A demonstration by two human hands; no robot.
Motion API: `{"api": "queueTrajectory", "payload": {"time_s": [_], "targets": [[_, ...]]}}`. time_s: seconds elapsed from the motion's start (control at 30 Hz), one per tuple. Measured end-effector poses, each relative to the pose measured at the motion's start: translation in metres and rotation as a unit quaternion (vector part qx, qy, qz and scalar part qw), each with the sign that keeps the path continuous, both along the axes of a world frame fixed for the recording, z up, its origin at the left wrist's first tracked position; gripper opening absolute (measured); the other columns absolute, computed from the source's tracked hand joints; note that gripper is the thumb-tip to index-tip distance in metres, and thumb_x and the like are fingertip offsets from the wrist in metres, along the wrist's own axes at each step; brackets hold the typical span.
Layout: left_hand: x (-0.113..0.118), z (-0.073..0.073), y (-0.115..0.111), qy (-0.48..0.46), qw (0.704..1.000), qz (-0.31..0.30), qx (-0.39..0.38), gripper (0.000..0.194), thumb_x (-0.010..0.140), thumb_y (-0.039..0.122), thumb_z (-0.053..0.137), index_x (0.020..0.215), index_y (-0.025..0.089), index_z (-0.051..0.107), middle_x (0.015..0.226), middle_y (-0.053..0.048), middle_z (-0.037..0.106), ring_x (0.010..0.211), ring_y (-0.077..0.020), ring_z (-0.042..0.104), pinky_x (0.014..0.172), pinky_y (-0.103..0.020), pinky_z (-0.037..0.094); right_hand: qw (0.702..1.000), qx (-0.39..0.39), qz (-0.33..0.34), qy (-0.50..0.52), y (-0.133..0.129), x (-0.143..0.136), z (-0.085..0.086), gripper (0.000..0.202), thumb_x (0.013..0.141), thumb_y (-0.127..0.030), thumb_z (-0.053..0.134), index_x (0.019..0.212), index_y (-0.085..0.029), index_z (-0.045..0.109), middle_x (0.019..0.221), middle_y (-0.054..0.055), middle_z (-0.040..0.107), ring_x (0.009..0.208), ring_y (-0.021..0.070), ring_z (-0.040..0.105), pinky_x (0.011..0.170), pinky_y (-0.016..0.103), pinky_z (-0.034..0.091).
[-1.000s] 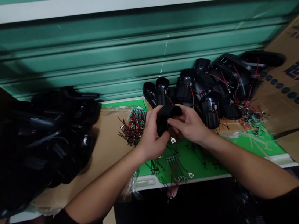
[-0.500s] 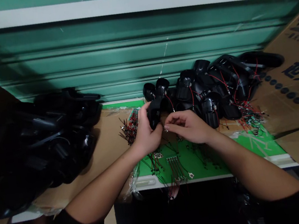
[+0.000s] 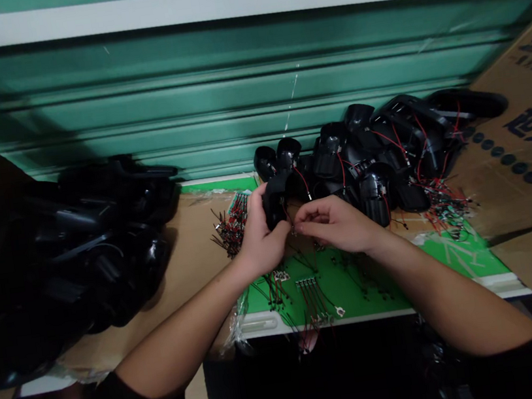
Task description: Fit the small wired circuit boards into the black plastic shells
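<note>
My left hand [image 3: 262, 238] is wrapped round a black curved plastic housing [image 3: 274, 199], its thumb along the near edge. A thin red wire [image 3: 286, 210] hangs at the housing's opening. Close by on the right, my right hand [image 3: 331, 222] is closed in a pinch beside the wire's lower end; what lies between its fingertips is too small to make out. Below the hands, small circuit boards with red and black leads [image 3: 307, 284] lie in a row on the green board [image 3: 359, 302]. A bundle of wired boards [image 3: 233, 227] sits left of my left hand.
Black plastic housings [image 3: 104, 242] are heaped at the left on cardboard [image 3: 195, 256]. More housings with red wires [image 3: 373, 187] stand behind and right of my hands, beside a wire tangle [image 3: 448, 207]. A cardboard box [image 3: 530, 142] borders the right; a green slatted wall [image 3: 233, 105] is behind.
My right hand has shifted very slightly away from the left thumb, and the red wire at the housing's opening now shows more clearly. My left hand keeps its hold on the housing.
</note>
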State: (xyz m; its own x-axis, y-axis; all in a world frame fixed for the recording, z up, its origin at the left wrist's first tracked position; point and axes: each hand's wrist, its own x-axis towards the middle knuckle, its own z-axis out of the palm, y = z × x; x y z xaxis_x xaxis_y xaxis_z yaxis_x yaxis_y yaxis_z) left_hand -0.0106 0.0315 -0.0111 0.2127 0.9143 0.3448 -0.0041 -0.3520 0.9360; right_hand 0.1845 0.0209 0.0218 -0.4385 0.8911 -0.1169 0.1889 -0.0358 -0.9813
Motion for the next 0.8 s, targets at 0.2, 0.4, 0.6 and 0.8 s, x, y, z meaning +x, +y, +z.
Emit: {"api": "queueTrajectory", "payload": {"time_s": [0.2, 0.4, 0.6, 0.8], "targets": [[0.004, 0.007, -0.001, -0.049, 0.994, -0.017, -0.095, 0.049, 0.084, 0.024, 0.077, 0.128, 0.021, 0.054, 0.114, -0.006, 0.063, 0.11, -0.0239, 0.06, 0.103, -0.043, 0.049, 0.987, 0.124, -0.096, 0.036, 0.001, 0.002, -0.001, 0.022, 0.089, -0.04, 0.078, 0.089, -0.018, 0.074, 0.077, 0.001, 0.068, 0.063, 0.0118, 0.058, 0.057, 0.025, 0.044], [0.009, 0.007, -0.007, -0.044, 0.991, -0.027, -0.126, 0.05, 0.075, 0.022, 0.086, 0.116, 0.019, 0.057, 0.101, -0.002, 0.065, 0.091, -0.0179, 0.062, 0.086, -0.034, 0.053, 0.939, 0.315, -0.129, -0.043, -0.004, -0.005, -0.007, 0.011, 0.098, -0.029, 0.071, 0.096, -0.02, 0.077, 0.082, 0.002, 0.07, 0.067, 0.0139, 0.062, 0.06, 0.029, 0.046], [0.011, 0.007, -0.01, -0.047, 0.991, -0.034, -0.121, 0.049, 0.074, 0.019, 0.085, 0.113, 0.018, 0.056, 0.101, -0.002, 0.064, 0.094, -0.0172, 0.062, 0.09, -0.034, 0.053, 0.911, 0.39, -0.108, -0.08, -0.006, -0.009, -0.01, 0.009, 0.1, -0.021, 0.068, 0.098, -0.02, 0.076, 0.083, 0.002, 0.07, 0.071, 0.0143, 0.062, 0.064, 0.029, 0.047], [0.008, 0.008, -0.01, -0.074, 0.985, -0.057, -0.145, 0.05, 0.071, 0.018, 0.087, 0.111, 0.019, 0.057, 0.1, -0.001, 0.065, 0.094, -0.0187, 0.062, 0.089, -0.035, 0.053, 0.902, 0.41, -0.096, -0.099, -0.006, -0.008, -0.01, 0.011, 0.102, -0.021, 0.063, 0.1, -0.021, 0.074, 0.087, 0.004, 0.07, 0.077, 0.0174, 0.064, 0.07, 0.032, 0.05]]}}
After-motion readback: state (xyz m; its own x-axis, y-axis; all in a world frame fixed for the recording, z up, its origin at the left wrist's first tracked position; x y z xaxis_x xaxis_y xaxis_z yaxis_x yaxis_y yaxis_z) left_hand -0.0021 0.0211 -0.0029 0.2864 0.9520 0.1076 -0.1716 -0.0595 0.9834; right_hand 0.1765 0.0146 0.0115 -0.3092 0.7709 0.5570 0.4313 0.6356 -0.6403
